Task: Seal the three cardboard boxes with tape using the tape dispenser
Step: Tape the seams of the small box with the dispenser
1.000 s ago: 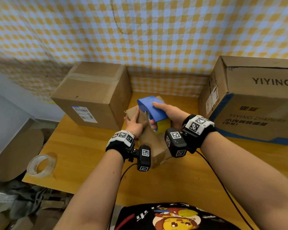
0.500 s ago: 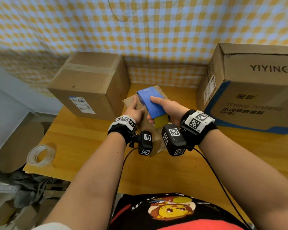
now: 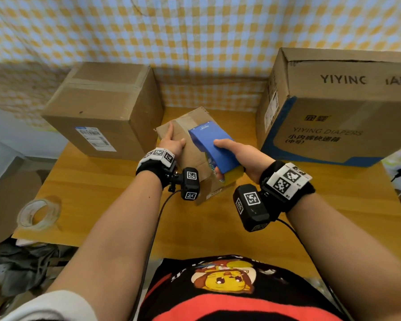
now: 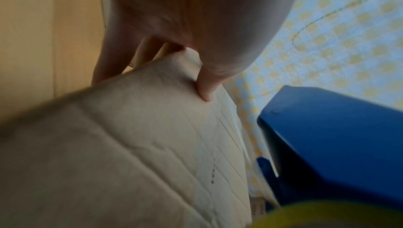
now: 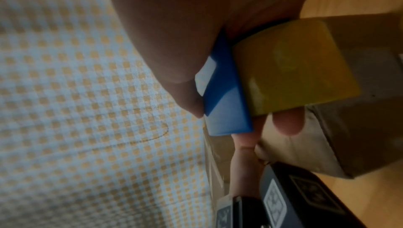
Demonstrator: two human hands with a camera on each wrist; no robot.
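- Centre of the head view: the small cardboard box [image 3: 185, 144] sits tilted on the wooden table [image 3: 97, 188]
- Left hand [image 3: 171, 144] grasps the box's left edge, thumb on top, fingers down the side
- Right hand [image 3: 239, 156] is clamped round the blue-and-yellow tape dispenser [image 3: 214, 149], which lies on the box top, just right of the left hand
- Bigger boxes stand upper left [image 3: 102, 110] and upper right [image 3: 338, 107]

Wooden worktop [image 3: 116, 195]: plain box [image 3: 102, 112] upper left, printed box [image 3: 338, 117] upper right, small box [image 3: 195, 158] centre, tape roll [image 3: 38, 215] lower left.
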